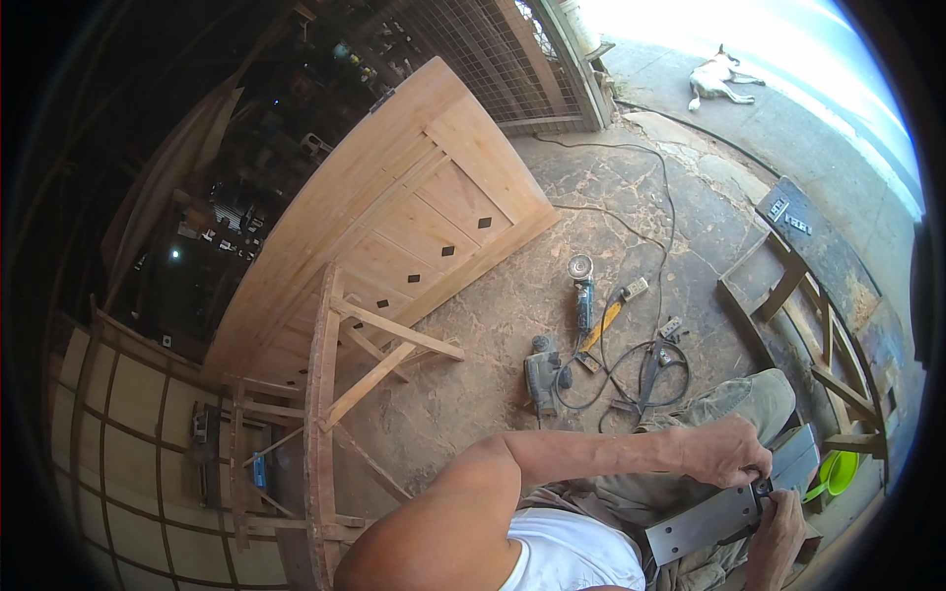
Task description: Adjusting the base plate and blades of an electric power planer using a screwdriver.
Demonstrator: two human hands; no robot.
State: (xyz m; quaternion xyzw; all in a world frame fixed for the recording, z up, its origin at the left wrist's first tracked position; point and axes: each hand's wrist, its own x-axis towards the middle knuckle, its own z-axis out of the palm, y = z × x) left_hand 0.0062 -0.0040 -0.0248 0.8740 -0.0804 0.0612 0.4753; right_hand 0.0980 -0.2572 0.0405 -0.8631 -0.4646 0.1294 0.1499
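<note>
A flat grey metal plate lies across my lap at the lower right. My left hand reaches across from the lower middle, fingers closed on a small dark tool at the plate's upper right end. My right hand comes up from the bottom edge and grips the same end of the plate from below. Both hands touch near the dark tool. A second grey slab sits just behind them.
On the stone floor lie an angle grinder, a sander and tangled cables. A panelled wooden door leans at upper left, a wooden trestle stands left, a dark wooden frame and green bucket right. A dog lies outside.
</note>
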